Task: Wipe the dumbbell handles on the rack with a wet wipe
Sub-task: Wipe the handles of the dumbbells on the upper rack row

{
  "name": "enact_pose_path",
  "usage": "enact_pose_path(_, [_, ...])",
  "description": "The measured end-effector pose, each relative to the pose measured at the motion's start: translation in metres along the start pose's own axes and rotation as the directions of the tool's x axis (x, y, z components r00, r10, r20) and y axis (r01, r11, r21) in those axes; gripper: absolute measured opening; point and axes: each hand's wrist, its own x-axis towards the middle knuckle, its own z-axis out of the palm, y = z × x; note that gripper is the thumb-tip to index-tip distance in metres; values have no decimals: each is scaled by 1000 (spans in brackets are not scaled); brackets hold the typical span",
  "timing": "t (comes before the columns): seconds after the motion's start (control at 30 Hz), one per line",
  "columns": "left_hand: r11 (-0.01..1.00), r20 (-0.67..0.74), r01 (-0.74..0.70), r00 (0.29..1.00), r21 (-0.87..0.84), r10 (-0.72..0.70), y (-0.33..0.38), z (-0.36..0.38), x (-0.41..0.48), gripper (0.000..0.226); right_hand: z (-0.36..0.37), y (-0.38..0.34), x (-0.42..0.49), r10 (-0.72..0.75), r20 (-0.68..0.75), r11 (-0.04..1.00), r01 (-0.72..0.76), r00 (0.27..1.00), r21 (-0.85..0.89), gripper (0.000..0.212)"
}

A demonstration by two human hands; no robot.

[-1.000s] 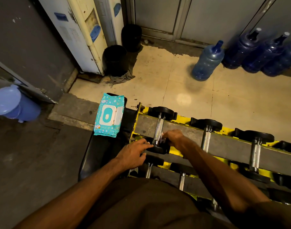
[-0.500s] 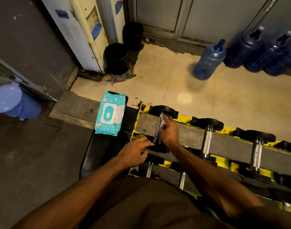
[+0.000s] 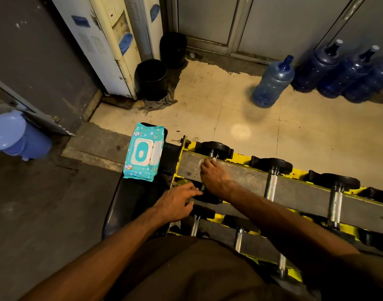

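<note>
Gripping one of three top-row dumbbell handles (image 3: 271,187), right hand (image 3: 214,179) fingers (image 3: 208,165) curled; left hand (image 3: 175,205) fingers apart.

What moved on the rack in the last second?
The right hand slid along the handle of the leftmost dumbbell, from its near end to its far end, gripping it throughout. The left hand stayed resting at the near end. The wipes pack and the other dumbbells did not move.
</note>
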Motion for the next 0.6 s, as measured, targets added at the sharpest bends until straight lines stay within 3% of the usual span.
enact_pose_path(0.1, [1000, 8, -6, 1000, 13, 6, 0, 0, 1, 46, -4, 8, -8, -73, -45, 981, 80, 996, 178, 36])
enact_pose_path(0.23, [1000, -12, -5, 1000, -1, 5, -1, -1, 0, 48, -2, 24, -21, 124, -203, 927, -40, 971, 374, 55])
enact_pose_path(0.37, [1000, -16, -2, 1000, -7, 2, 0, 0, -1, 48, 12, 1, -37, 178, -230, 829, -20, 957, 558, 39])
enact_pose_path(0.47, [1000, -14, 5, 1000, -13, -5, 0, -1, 0, 47, 18, 3, -25, 462, -131, 522, -150, 877, 840, 17])
enact_pose_path(0.53, [1000, -13, 9, 1000, -17, -9, 1, -2, 0, 46, 18, 13, -12, 678, 29, 223, -243, 735, 944, 11])
enact_pose_path(0.6, [1000, -11, 9, 1000, -20, -9, 2, -2, 0, 46, 20, 20, -2, 785, 234, -114, -238, 573, 965, 14])
